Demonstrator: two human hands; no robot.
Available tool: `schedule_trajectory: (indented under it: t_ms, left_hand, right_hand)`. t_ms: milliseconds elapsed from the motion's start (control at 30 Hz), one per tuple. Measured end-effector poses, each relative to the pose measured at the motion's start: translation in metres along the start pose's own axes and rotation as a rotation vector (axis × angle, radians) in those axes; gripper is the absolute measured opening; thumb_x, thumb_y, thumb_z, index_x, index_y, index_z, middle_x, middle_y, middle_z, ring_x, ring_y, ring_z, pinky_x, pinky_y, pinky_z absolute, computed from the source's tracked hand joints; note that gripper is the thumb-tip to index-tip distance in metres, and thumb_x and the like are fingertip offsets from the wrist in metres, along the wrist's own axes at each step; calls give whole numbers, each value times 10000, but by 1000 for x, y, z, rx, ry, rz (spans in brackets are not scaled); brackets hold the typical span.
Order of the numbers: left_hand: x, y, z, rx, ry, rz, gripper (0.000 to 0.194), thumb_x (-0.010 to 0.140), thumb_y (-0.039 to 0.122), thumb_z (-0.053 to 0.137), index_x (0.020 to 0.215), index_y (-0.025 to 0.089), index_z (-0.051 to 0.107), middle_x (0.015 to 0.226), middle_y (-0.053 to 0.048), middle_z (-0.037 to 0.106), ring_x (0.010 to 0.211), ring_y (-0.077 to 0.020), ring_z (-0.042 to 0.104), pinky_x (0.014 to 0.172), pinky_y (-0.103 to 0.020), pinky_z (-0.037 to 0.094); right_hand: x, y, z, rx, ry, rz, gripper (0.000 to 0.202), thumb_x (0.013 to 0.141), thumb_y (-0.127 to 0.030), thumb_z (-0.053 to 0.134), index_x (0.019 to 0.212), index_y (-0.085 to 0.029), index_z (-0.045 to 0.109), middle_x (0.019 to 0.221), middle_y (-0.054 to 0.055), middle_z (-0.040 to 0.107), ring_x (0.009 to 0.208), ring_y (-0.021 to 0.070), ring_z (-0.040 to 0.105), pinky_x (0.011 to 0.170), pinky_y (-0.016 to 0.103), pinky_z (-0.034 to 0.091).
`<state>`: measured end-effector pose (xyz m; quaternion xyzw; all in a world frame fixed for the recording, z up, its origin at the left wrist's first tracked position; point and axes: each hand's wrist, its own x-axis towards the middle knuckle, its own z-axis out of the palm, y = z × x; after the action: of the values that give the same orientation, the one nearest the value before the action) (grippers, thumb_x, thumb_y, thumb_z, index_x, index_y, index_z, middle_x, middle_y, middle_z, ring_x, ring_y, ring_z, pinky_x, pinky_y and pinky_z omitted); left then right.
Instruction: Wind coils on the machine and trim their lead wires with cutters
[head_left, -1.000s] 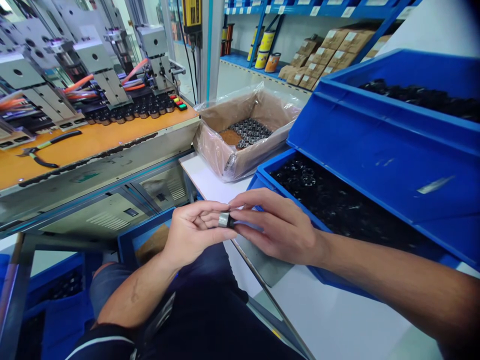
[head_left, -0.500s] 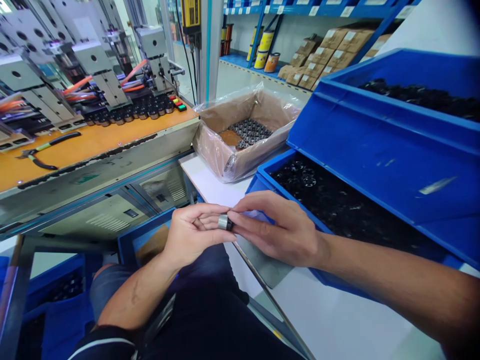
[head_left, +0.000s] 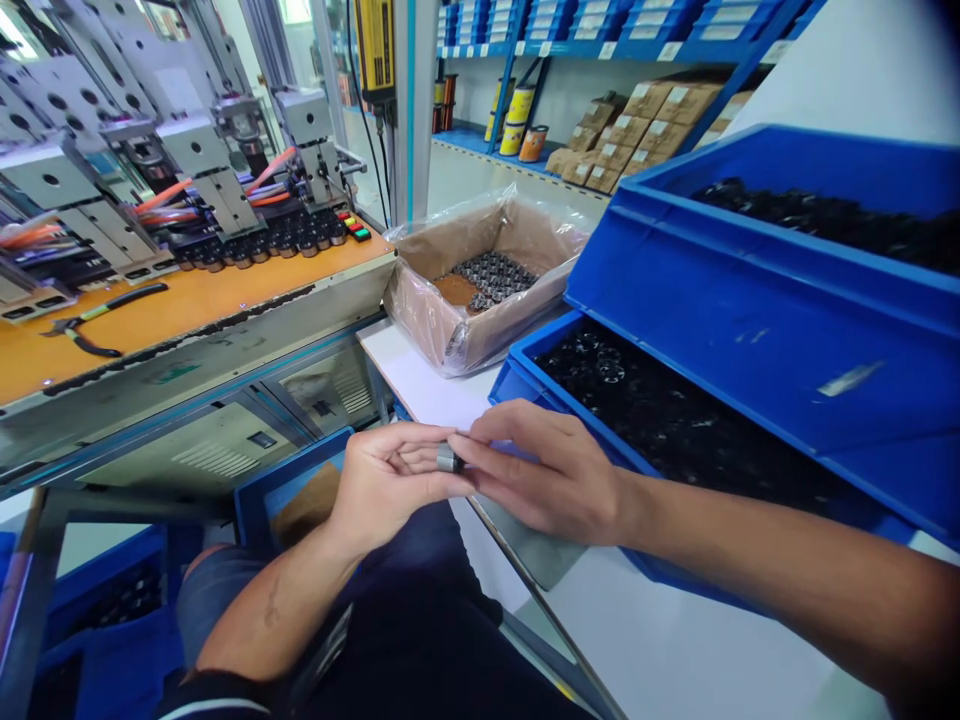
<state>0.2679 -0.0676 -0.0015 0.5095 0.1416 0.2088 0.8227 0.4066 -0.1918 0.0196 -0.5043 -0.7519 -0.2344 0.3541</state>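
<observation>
Between my two hands is a small metal ring with a black part at its right end (head_left: 448,459), lying on its side. My left hand (head_left: 386,480) cups it from the left, thumb below and index finger above. From the right, the fingers of my right hand (head_left: 544,470) close on its black end. The fingertips of both hands meet around the piece and hide part of it. Both hands are above my lap, near the edge of the white table (head_left: 637,620).
An orange-topped bench (head_left: 262,300) with cutting pliers (head_left: 105,315) and a row of small parts stands left. A plastic-lined carton (head_left: 480,335) holds similar parts. Stacked blue bins (head_left: 750,280) with black parts rise at the right. Another blue bin (head_left: 251,505) sits below the bench.
The view has tilted slightly, so the surroundings sit a little lower. Both hands keep the ring between them, with only slight finger movement.
</observation>
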Motion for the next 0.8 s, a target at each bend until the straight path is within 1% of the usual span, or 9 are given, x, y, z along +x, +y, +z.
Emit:
schedule_trajectory:
  t_ms: [100, 200, 300, 400, 467, 533, 633, 700, 800]
  left_hand:
    - [-2, -7, 10, -63, 81, 77, 398, 468, 62, 914, 817, 188, 770, 753, -12, 787, 692, -125, 736, 686, -192, 602]
    - [-2, -8, 14, -16, 139, 139, 405, 512, 70, 896, 873, 192, 760, 839, -35, 794, 753, -148, 745, 719, -217, 607]
    - [0, -2, 5, 191, 103, 262, 334, 638, 129, 840, 956, 203, 768, 936, -75, 786, 787, -179, 744, 712, -246, 610]
    - [4, 3, -8, 492, -19, 446, 183, 767, 194, 747, 940, 231, 792, 943, -84, 769, 831, -200, 733, 720, -259, 600]
    - [7, 2, -16, 635, -67, 551, 174, 807, 223, 707, 955, 254, 793, 967, -84, 769, 886, -219, 732, 757, -275, 598]
    - [11, 0, -22, 704, -71, 599, 191, 829, 250, 680, 989, 264, 784, 1015, -83, 775, 925, -234, 735, 786, -291, 600]
    - [15, 3, -27, 742, 6, 574, 184, 846, 302, 657, 966, 239, 782, 940, -72, 794, 813, -224, 753, 727, -279, 609]
    - [14, 8, -29, 768, 49, 530, 179, 845, 320, 656, 918, 220, 786, 841, -59, 798, 719, -212, 750, 663, -260, 604]
    - [6, 16, -36, 777, 78, 486, 162, 838, 303, 668, 890, 205, 786, 808, -57, 797, 688, -206, 746, 617, -244, 588]
  right_hand:
    - [-2, 0, 3, -64, 29, -26, 308, 895, -156, 622, 1178, -50, 564, 887, 125, 634, 814, 197, 609, 649, 342, 572]
    - [0, -2, 5, -63, 87, 15, 286, 887, -72, 563, 1172, -50, 566, 944, 138, 648, 903, 207, 631, 726, 350, 591]
    - [4, -3, 4, 47, 124, 137, 252, 874, -21, 539, 1113, -85, 586, 954, 118, 666, 927, 185, 634, 793, 325, 590]
    - [6, -4, 3, 143, 92, 199, 214, 899, -71, 515, 1088, -127, 599, 914, 92, 677, 849, 172, 637, 740, 306, 587]
    - [6, -4, 6, 180, 90, 215, 186, 909, -117, 522, 1072, -145, 605, 893, 82, 679, 812, 169, 644, 709, 291, 582]
    - [6, -1, 12, 169, 94, 192, 182, 923, -181, 539, 1088, -139, 603, 890, 85, 684, 802, 170, 655, 703, 284, 580]
    - [12, 8, 16, -93, 58, 51, 251, 950, -279, 528, 1097, -90, 604, 890, 104, 693, 806, 174, 665, 711, 277, 582]
    - [17, 20, 5, -298, 30, -27, 258, 961, -289, 510, 1047, -79, 633, 899, 117, 700, 830, 188, 670, 728, 294, 582]
    - [24, 53, -40, -403, 34, -13, 238, 969, -260, 494, 944, -119, 683, 890, 112, 711, 814, 189, 667, 727, 319, 565]
